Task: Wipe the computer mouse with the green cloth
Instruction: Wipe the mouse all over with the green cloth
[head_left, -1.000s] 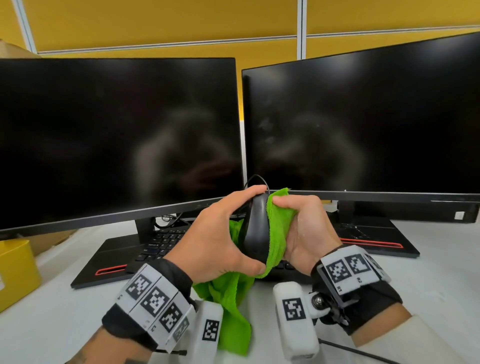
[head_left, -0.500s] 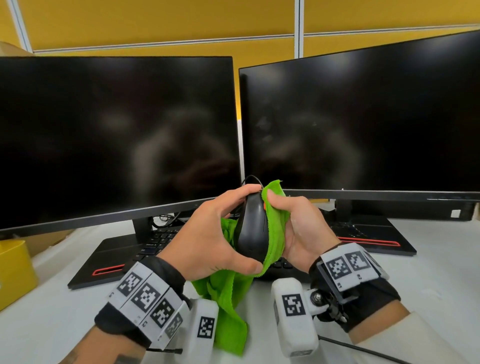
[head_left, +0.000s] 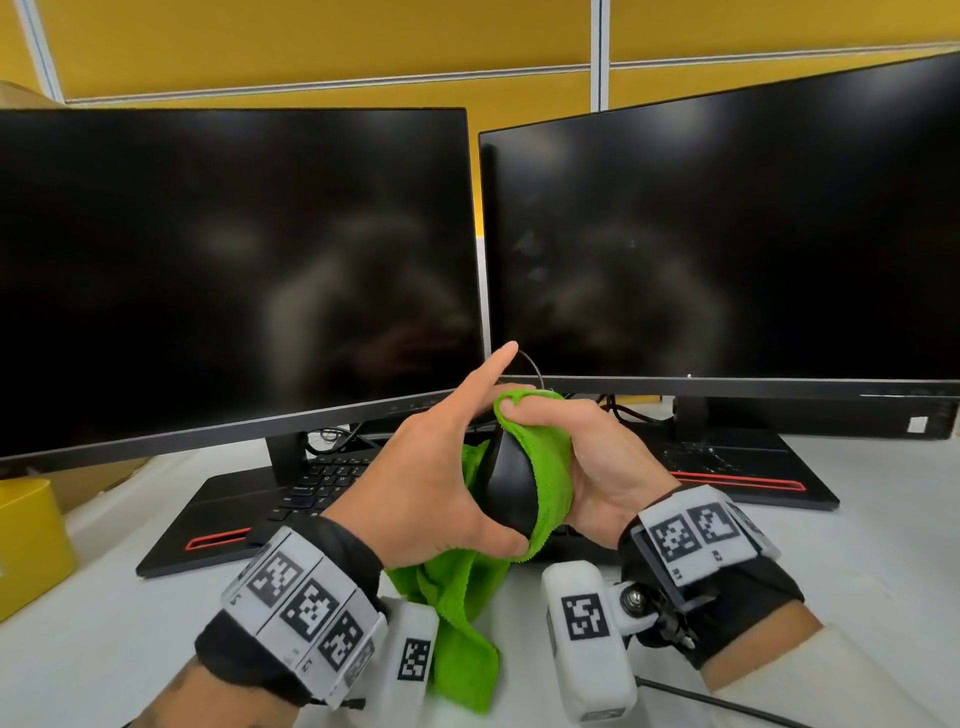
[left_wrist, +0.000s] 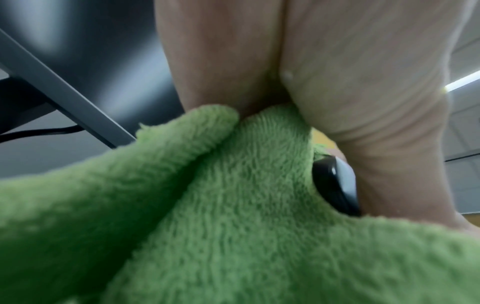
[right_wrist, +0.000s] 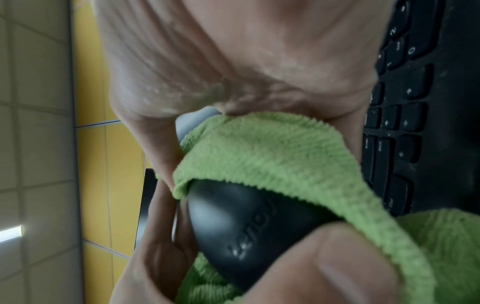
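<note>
Head view: the black mouse (head_left: 511, 486) is held above the desk (head_left: 857, 561) before 2 monitors, gripped by the left hand (head_left: 431, 483), while the green cloth (head_left: 550, 467) is pressed on it by the right hand (head_left: 597, 467)
Left wrist view: cloth (left_wrist: 233, 216) fills the frame, mouse (left_wrist: 335, 185) edge exposed
Right wrist view: cloth (right_wrist: 272, 154) is draped over the mouse (right_wrist: 239, 226), a keyboard (right_wrist: 415, 102) beside

You hold the computer mouse (head_left: 511, 486) off the desk, stood on end with its rounded rear pointing down towards you. It is black and matte, with raised lettering on its back that is only partly readable in the right wrist view. The green cloth (head_left: 550, 467) is a fluffy microfibre one; it wraps over the mouse's top end and down its right side, touching the shell. The rest of the cloth passes behind the mouse and hangs below it in loose folds.
</note>
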